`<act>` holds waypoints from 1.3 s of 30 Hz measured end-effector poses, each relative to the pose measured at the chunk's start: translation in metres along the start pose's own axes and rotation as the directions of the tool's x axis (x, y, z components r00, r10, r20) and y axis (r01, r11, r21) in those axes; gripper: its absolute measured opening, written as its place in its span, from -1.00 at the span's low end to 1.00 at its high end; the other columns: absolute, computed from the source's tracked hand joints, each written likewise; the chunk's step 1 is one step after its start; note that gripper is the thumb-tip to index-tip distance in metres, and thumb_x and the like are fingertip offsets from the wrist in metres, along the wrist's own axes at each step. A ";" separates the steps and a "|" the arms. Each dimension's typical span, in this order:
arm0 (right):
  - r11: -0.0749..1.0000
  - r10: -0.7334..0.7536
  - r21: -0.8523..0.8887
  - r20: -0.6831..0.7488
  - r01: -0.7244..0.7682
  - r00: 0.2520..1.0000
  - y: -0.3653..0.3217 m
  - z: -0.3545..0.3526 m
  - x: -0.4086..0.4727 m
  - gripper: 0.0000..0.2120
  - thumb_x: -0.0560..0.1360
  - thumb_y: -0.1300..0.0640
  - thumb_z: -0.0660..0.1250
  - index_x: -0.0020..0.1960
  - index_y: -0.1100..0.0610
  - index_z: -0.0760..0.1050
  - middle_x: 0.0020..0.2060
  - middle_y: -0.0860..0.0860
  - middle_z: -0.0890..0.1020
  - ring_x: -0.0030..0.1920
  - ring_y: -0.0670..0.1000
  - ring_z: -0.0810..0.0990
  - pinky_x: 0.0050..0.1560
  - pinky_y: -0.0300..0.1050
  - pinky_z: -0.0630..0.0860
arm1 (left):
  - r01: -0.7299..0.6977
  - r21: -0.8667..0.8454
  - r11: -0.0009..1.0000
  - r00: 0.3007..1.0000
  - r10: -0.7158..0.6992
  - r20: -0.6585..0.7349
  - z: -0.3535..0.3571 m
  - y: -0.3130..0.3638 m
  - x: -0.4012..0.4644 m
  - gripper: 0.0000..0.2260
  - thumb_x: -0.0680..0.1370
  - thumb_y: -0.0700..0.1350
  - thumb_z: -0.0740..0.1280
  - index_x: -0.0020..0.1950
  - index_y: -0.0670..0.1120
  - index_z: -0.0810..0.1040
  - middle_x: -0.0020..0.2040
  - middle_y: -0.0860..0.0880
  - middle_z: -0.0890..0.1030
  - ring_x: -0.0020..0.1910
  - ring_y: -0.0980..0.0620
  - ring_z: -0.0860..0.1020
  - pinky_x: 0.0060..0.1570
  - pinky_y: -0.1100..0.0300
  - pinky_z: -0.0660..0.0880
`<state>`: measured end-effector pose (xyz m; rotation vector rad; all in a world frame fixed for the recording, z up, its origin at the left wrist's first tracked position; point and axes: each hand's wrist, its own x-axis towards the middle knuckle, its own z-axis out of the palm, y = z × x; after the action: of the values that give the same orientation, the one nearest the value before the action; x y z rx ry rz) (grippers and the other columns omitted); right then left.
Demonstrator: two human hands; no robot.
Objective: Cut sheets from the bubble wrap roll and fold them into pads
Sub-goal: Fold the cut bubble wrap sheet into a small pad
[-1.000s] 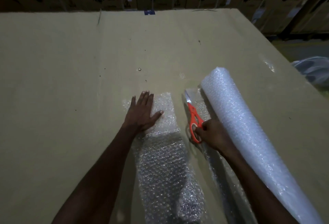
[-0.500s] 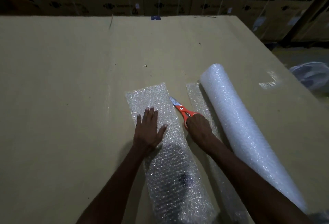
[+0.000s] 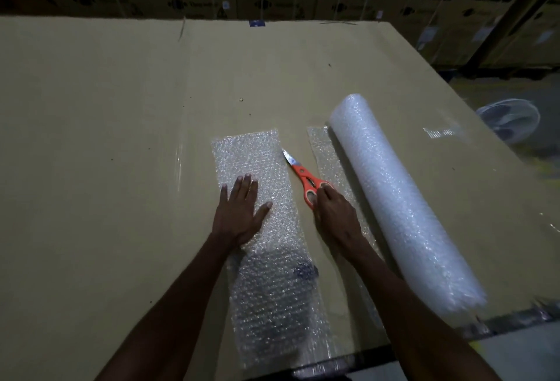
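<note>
Your left hand lay flat, fingers spread, on the cut sheet beside the roll; your right hand rested fingers on the scissors, grip unclear. Folding seemed next, needing both hands free.

Orange-handled scissors; clear bubble-dotted sheet; whitish roll; tan cardboard.
</note>
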<state>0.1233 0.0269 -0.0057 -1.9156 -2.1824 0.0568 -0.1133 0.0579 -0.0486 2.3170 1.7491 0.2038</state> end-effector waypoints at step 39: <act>0.949 -0.315 0.131 0.320 0.288 0.894 -0.170 0.067 -0.042 -0.15 0.53 -0.31 -0.23 0.62 0.24 -0.02 0.61 0.21 -0.02 0.61 0.17 -0.06 0.54 0.12 -0.19 | 0.104 0.005 0.995 0.994 -0.104 -0.025 -0.011 -0.105 -0.134 -0.37 0.64 0.21 -0.15 0.64 -0.09 -0.05 0.64 -0.01 -0.08 0.60 0.04 -0.11 0.50 -0.17 -0.24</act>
<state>-0.0507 -0.0301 -0.0456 -1.5945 -2.6306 0.4431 -0.2508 -0.0423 -0.0618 2.2296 1.8789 0.2093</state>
